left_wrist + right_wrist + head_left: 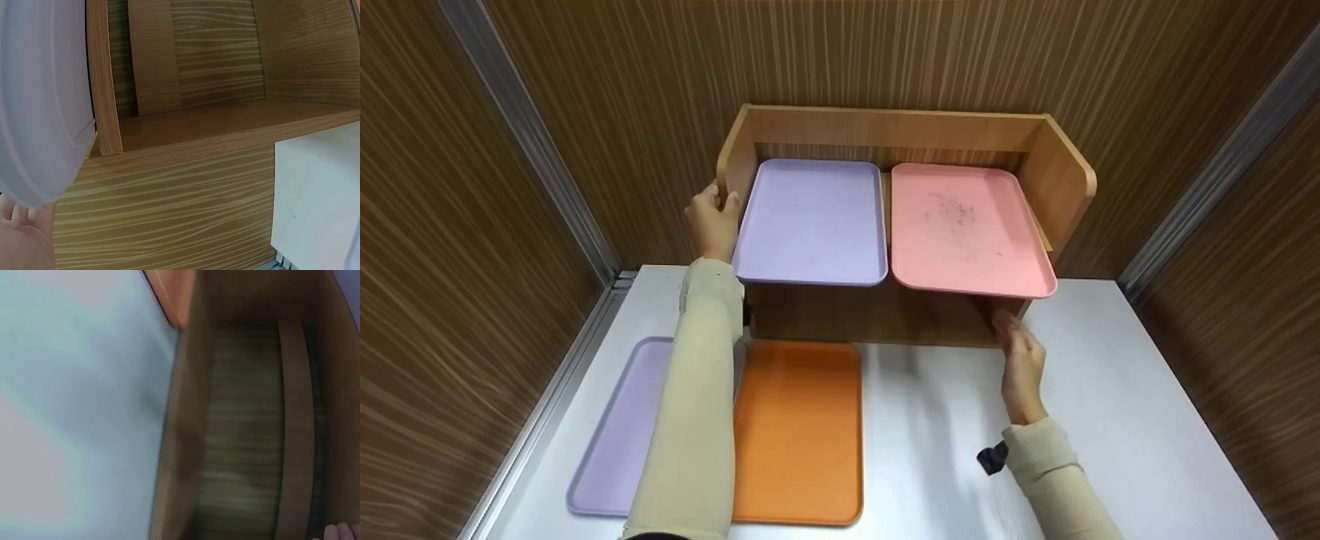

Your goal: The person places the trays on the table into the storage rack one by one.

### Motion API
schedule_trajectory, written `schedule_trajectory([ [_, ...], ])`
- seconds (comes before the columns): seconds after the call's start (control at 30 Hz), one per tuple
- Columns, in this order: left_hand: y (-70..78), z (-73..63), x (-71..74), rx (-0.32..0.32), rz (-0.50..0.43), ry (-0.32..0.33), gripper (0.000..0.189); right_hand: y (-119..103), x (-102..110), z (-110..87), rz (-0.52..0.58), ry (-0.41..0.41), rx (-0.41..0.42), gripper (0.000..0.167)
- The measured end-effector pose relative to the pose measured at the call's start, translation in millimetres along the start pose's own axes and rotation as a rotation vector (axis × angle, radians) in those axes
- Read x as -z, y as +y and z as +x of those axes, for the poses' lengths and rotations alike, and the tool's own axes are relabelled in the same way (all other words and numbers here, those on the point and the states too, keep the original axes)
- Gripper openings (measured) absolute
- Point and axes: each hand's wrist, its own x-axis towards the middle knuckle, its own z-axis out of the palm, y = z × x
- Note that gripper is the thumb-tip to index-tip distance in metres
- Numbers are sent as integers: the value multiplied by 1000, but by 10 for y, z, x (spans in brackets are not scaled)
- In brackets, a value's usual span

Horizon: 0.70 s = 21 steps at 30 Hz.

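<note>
A two-level wooden shelf [896, 129] stands against the back wall. On its upper level lie a lavender tray [814, 225] at left and a pink tray [971, 240] with dark smudges at right, both jutting past the front. My left hand [715, 225] grips the front edge of the shelf's left side panel, beside the lavender tray; the left wrist view hides its fingertips behind that tray. Below the pink tray's front corner, my right hand [1021, 367] has its fingers fairly straight at the shelf's lower right side. Only fingertips [340, 531] show in the blurred right wrist view.
On the white table [937, 450], in front of the shelf, lie an orange tray [802, 435] and a second lavender tray [611, 457], partly hidden by my left sleeve. Wood-grain walls [1245, 360] enclose the table at both sides and the back.
</note>
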Motion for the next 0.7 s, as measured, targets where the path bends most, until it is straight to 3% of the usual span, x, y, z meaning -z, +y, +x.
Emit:
schedule_trajectory([
  [0.37, 16, -21, 17, 17, -22, -26, 22, 429, -285, -424, 52, 10, -12, 37],
  [0.7, 14, -28, 45, 40, -26, -41, 24, 689, -459, -817, -32, -144, -59, 37],
])
